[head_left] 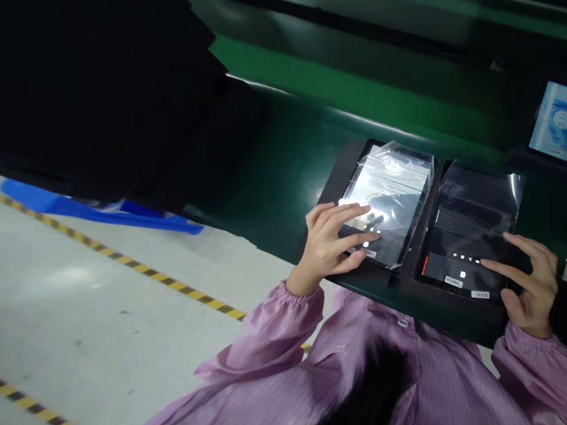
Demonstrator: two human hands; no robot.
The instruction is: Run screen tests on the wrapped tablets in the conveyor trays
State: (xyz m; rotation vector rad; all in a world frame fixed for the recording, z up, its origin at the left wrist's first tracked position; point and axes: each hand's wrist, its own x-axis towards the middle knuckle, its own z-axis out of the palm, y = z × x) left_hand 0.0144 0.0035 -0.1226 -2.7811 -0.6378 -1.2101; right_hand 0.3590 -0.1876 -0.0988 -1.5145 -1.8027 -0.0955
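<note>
Two tablets lie side by side on a black tray (341, 171) on the green conveyor belt. The left tablet (390, 200) has a bright screen and a loose clear plastic film over it. My left hand (330, 245) rests on its lower edge, with fingers spread and touching the screen. The right tablet (469, 236) shows a dark screen with small icons, also under clear film. My right hand (529, 283) is at its lower right corner, the index finger touching the screen near the icons. Both arms wear pink striped sleeves.
The green belt (283, 159) runs from upper left to right. A large black shape (110, 100) covers the upper left, with a blue strip (146, 215) under it. Another lit screen (551, 121) sits at the far right. Grey floor with yellow-black tape (133, 265) lies below.
</note>
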